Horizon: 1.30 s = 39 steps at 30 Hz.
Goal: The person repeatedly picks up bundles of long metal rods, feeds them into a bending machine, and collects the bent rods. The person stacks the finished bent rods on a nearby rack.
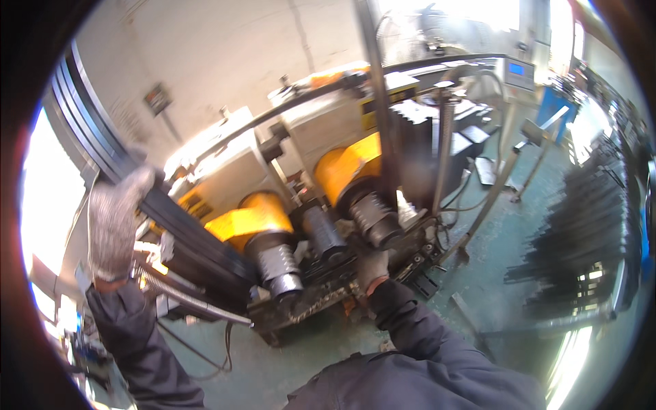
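My left hand [115,222], in a grey knitted glove, is raised at the left with its fingers around a dark grooved metal post [184,229] of the machine. My right hand [371,265], also gloved, reaches low into the machine's front, just below a ridged steel roller [372,217]. Its fingers are hidden in shadow there, so what it touches cannot be seen. A second ridged roller [279,263] sits to the left, and a dark cylinder [322,234] lies between the two. Behind the rollers are yellow housings, one on the left [253,220] and one on the right [350,165].
A flexible metal conduit [195,298] crosses below my left hand. At the back right stands a control box [517,74] with a blue screen. A slanted metal stand [493,198] rises from the green floor, and a rack of dark thin pieces [574,225] stands at the right.
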Each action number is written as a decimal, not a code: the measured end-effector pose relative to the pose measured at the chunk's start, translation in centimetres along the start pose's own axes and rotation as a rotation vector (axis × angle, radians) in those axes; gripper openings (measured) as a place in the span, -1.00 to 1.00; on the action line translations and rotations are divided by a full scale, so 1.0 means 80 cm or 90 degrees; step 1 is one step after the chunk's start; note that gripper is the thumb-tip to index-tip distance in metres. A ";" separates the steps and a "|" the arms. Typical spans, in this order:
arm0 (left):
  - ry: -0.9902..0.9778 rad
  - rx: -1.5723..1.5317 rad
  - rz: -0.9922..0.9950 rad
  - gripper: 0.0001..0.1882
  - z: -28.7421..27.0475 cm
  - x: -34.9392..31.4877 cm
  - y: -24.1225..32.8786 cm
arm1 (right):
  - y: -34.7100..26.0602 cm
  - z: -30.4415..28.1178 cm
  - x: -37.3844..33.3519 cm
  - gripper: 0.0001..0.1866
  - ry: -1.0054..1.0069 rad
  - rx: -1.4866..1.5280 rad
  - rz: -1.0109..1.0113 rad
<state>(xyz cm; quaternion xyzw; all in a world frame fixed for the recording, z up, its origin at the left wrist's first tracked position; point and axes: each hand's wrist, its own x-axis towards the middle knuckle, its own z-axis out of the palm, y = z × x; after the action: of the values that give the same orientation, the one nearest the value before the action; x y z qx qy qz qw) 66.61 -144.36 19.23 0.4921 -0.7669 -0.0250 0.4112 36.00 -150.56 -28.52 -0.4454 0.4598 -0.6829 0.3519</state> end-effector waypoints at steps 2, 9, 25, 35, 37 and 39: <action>0.053 -0.019 -0.048 -0.60 0.001 -0.001 0.002 | -0.001 -0.003 0.000 -0.69 -0.026 -0.020 -0.058; 0.038 -0.172 -0.134 -0.59 0.009 -0.001 0.023 | -0.064 0.003 -0.003 -0.76 0.005 -0.032 -0.009; 0.018 -0.188 -0.124 -0.63 0.004 -0.005 0.003 | -0.076 -0.008 0.004 -0.49 -0.153 -0.155 0.093; -0.038 0.200 0.081 -0.69 -0.004 -0.019 0.009 | -0.068 -0.014 0.007 -0.58 -0.172 -0.634 -0.194; -0.027 0.558 0.198 -0.68 -0.007 -0.046 0.033 | -0.076 -0.036 0.002 -0.43 -0.377 -0.760 -0.094; 0.058 0.647 0.354 -0.61 -0.019 -0.102 0.070 | -0.094 -0.057 -0.015 -0.49 -0.268 -0.373 -0.131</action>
<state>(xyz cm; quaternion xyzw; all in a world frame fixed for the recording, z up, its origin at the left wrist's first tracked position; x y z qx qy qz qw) 64.94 -134.55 17.78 0.4086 -0.7644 0.4766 0.1470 31.68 -145.57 -22.60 -0.7017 0.5063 -0.4474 0.2260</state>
